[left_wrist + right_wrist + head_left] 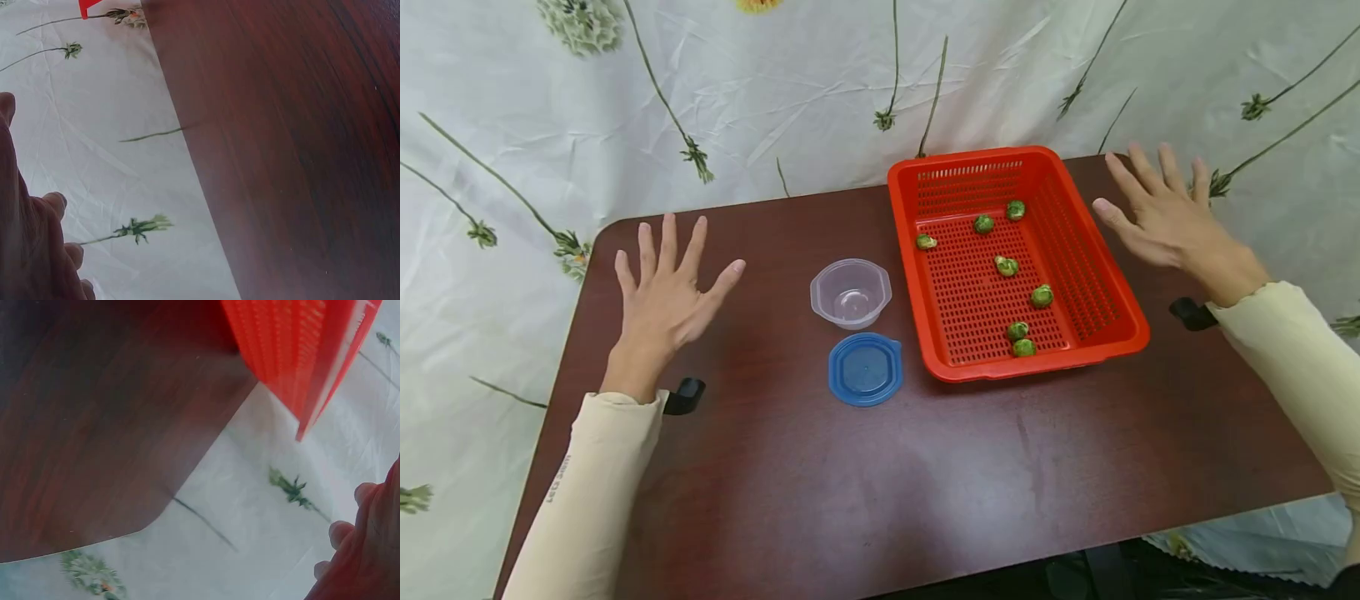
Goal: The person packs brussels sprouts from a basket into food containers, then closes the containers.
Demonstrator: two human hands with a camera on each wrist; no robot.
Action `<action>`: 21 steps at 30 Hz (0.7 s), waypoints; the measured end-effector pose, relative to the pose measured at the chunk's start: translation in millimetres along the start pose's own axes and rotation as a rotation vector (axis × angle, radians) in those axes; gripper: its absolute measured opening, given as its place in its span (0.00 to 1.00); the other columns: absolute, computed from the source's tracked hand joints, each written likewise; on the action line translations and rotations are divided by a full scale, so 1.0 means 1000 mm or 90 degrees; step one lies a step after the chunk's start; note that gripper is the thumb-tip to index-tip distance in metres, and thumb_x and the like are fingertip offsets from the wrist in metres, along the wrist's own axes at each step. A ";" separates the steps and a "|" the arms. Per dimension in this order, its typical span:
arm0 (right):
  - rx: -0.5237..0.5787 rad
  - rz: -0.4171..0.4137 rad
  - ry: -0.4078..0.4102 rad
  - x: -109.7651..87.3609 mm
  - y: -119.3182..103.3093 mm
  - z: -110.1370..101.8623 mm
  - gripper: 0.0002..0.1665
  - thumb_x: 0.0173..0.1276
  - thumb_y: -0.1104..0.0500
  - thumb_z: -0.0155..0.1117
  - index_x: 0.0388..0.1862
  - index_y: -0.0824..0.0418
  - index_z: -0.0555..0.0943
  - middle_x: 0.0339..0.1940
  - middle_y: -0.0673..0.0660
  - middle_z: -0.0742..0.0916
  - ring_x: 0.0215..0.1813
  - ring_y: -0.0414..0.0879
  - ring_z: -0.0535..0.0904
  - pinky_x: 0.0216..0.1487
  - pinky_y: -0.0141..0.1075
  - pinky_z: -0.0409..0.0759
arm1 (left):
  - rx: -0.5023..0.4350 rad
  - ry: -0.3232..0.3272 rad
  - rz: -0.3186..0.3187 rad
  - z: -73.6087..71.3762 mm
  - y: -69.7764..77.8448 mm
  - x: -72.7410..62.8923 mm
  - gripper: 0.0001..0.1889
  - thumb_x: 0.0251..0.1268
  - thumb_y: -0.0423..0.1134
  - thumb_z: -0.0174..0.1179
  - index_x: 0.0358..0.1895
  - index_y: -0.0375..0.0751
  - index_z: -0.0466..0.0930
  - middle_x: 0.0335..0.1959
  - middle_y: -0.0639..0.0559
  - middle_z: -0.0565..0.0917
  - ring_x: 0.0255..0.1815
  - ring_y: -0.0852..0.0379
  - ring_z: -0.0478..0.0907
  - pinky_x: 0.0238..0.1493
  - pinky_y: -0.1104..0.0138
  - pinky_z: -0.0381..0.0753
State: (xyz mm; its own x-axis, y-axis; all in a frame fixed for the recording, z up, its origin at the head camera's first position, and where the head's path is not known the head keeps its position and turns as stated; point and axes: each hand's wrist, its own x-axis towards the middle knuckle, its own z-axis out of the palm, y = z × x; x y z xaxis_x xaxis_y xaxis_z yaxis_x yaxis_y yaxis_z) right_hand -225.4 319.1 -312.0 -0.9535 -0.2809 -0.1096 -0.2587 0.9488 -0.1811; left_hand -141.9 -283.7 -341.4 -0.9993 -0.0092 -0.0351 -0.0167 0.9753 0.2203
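My left hand (pixel 662 304) is spread over the left side of the table, fingers straight and holding nothing. On the right, my right hand (pixel 1172 217) is spread the same way, just beyond the right rim of a red plastic basket (pixel 1097 283). Several Brussels sprouts (pixel 1006 266) lie scattered on the basket's slotted floor. Left of the basket stands a clear plastic container (pixel 850 293), with a blue lid (pixel 866 369) lying flat in front of it. In the right wrist view, the fingers (pixel 340 532) show at the lower right, apart from the basket (pixel 294 350).
The dark brown wooden table (pixel 820 483) has a rounded far left corner. A white cloth with a flower print (pixel 805 92) hangs behind it and shows along its sides. Each wrist wears a black camera strap (pixel 685 396).
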 end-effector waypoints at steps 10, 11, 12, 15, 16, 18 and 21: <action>-0.036 -0.028 -0.011 0.006 -0.018 -0.009 0.44 0.77 0.28 0.22 0.82 0.45 0.29 0.82 0.50 0.30 0.79 0.60 0.16 0.69 0.65 0.13 | -0.021 -0.008 0.022 0.010 0.009 0.002 0.48 0.66 0.80 0.31 0.81 0.63 0.28 0.81 0.52 0.23 0.80 0.44 0.14 0.71 0.35 0.17; -0.038 -0.032 -0.013 0.006 -0.020 -0.009 0.44 0.77 0.28 0.22 0.82 0.46 0.29 0.82 0.50 0.30 0.79 0.60 0.16 0.69 0.65 0.13 | -0.025 -0.009 0.026 0.012 0.010 0.002 0.48 0.65 0.80 0.32 0.81 0.62 0.28 0.81 0.53 0.23 0.80 0.44 0.14 0.71 0.35 0.17; -0.041 -0.035 -0.014 0.007 -0.021 -0.010 0.44 0.77 0.29 0.22 0.82 0.46 0.29 0.82 0.51 0.30 0.79 0.60 0.16 0.69 0.66 0.13 | -0.028 -0.011 0.030 0.013 0.011 0.002 0.48 0.65 0.80 0.32 0.81 0.63 0.28 0.82 0.52 0.23 0.80 0.44 0.15 0.71 0.35 0.17; -0.049 -0.044 -0.014 0.008 -0.027 -0.012 0.44 0.77 0.29 0.22 0.82 0.46 0.30 0.82 0.50 0.31 0.80 0.60 0.17 0.70 0.65 0.13 | -0.034 -0.018 0.039 0.018 0.015 0.003 0.49 0.64 0.81 0.34 0.81 0.63 0.27 0.81 0.54 0.23 0.81 0.44 0.15 0.71 0.35 0.17; -0.052 -0.048 -0.014 0.009 -0.029 -0.012 0.44 0.78 0.29 0.22 0.82 0.46 0.30 0.82 0.50 0.31 0.80 0.60 0.18 0.70 0.65 0.13 | -0.035 -0.021 0.042 0.019 0.017 0.004 0.50 0.64 0.81 0.34 0.81 0.63 0.27 0.81 0.54 0.23 0.81 0.44 0.16 0.72 0.35 0.17; -0.058 -0.055 -0.011 0.010 -0.034 -0.013 0.44 0.77 0.28 0.22 0.82 0.46 0.30 0.82 0.50 0.32 0.80 0.60 0.19 0.70 0.65 0.14 | -0.039 -0.024 0.047 0.023 0.019 0.004 0.50 0.63 0.81 0.34 0.81 0.64 0.27 0.81 0.54 0.23 0.81 0.44 0.16 0.72 0.35 0.18; -0.067 -0.062 -0.010 0.012 -0.040 -0.014 0.44 0.77 0.28 0.22 0.83 0.46 0.31 0.82 0.49 0.32 0.81 0.59 0.19 0.71 0.64 0.14 | -0.052 -0.031 0.058 0.027 0.023 0.005 0.50 0.63 0.81 0.36 0.81 0.64 0.27 0.82 0.55 0.23 0.81 0.44 0.16 0.72 0.35 0.18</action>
State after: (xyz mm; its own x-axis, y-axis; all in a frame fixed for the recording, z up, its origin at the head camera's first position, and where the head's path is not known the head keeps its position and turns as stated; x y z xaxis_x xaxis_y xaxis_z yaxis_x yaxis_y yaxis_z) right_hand -228.8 280.0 -292.5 -0.9207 -0.3737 -0.1127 -0.3654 0.9267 -0.0880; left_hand -146.2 -255.1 -362.8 -0.9941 0.0915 -0.0576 0.0698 0.9501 0.3039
